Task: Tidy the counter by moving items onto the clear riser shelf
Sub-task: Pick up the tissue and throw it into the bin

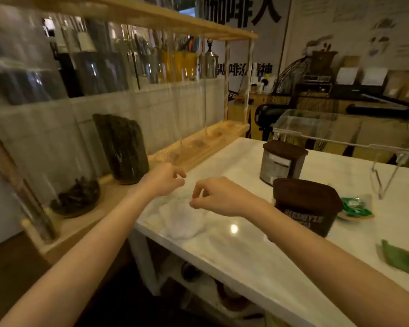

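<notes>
Presently both hands hang above the near-left part of the white marble-patterned counter (234,251) with nothing in them: the right hand (219,197) has thumb and forefinger curled close together in an empty pinch, and the left hand (163,179) has its fingers loosely bent, also empty. Outward from the right fingertips, the nearest of the task's things is the dark brown square-lidded cocoa tub (307,206), lying to the right of that hand and just beyond the wrist, upright, its long axis vertical. Behind it stands a second brown-lidded tin with a grey label (282,161), also upright. Farther right and back stands the clear acrylic riser shelf (340,138), well apart from both hands. By my judgement the right hand is far nearer the tub, so it should turn rightward and grasp it.
</notes>
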Demonstrator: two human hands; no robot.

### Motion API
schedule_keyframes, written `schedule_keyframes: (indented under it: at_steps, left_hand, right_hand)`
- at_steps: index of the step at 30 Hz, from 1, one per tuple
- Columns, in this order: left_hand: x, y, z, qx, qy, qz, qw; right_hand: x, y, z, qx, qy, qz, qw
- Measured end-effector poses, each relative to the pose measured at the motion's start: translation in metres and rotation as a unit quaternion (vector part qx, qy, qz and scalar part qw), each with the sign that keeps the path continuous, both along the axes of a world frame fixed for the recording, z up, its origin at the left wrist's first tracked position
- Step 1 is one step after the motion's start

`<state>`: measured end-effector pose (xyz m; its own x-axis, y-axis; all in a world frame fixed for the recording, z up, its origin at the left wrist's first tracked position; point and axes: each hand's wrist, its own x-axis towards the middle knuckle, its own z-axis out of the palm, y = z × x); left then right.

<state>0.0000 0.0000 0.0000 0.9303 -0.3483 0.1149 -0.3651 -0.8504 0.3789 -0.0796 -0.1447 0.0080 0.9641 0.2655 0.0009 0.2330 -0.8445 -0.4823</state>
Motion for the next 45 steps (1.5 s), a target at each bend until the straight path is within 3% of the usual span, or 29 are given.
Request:
schedule_keyframes:
  at_steps: [13,21,28,33,41,45]
  left_hand:
    - [0.013,0.004,-0.038,0.062,0.031,-0.006,0.998]
    - [0.028,0.005,-0.036,0.034,0.054,0.013,0.998]
    - [0.017,0.004,-0.021,0.023,0.005,0.008,1.0]
    - [-0.028,-0.005,0.005,-0.035,-0.043,-0.012,0.998]
    - [-0.153,-0.034,0.021,-0.098,0.052,-0.139,0.984]
    - [-0.192,-0.034,0.014,-0.124,0.074,-0.177,0.974]
  right_hand:
    - [0.005,0.023,-0.05,-0.136,-0.079,0.039,0.987]
    - [0.016,0.017,-0.055,-0.135,-0.124,0.077,0.98]
    - [0.003,-0.003,-0.04,-0.062,-0.107,0.034,0.992]
    - [-0.037,-0.02,-0.013,-0.013,-0.134,0.001,0.991]
    - [-0.164,-0.068,0.004,0.082,-0.119,-0.133,0.98]
    - [-0.203,-0.082,0.001,0.086,-0.098,-0.163,0.978]
